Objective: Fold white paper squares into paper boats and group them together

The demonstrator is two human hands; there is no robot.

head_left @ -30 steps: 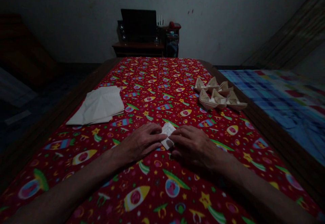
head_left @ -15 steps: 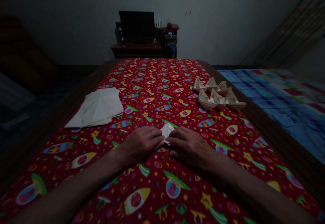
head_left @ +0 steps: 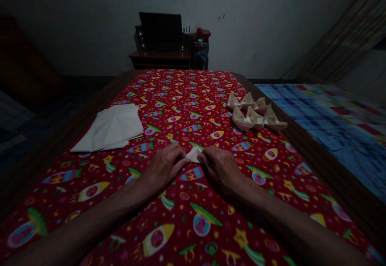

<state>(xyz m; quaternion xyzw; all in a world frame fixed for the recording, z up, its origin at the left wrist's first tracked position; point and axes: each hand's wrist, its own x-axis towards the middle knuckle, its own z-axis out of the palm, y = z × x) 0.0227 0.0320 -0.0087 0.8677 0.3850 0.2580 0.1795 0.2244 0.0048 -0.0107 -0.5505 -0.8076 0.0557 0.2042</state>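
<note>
A small folded piece of white paper point(head_left: 194, 154) lies between my hands at the middle of the red patterned cloth point(head_left: 187, 193). Its visible part comes to a point at the top. My left hand point(head_left: 167, 161) pinches its left corner between thumb and fingers. On the other side, my right hand point(head_left: 219, 164) grips the right corner, with the fingers curled and the fingertips partly hidden. Left of my hands is a stack of pale paper sheets point(head_left: 110, 127), creased on top. Several folded paper boats point(head_left: 256, 115) stand in two rows at the right.
The cloth covers a long table with dark wooden edges point(head_left: 304, 145). Beyond its far end are a dark monitor point(head_left: 161, 31) on a small desk and a red telephone point(head_left: 203, 32). At the right lies a blue checked sheet point(head_left: 301, 109).
The white paper now shows as a wider, lower triangle instead of a diamond. My hands have moved farther apart, to its two lower corners. The view has shifted slightly.
</note>
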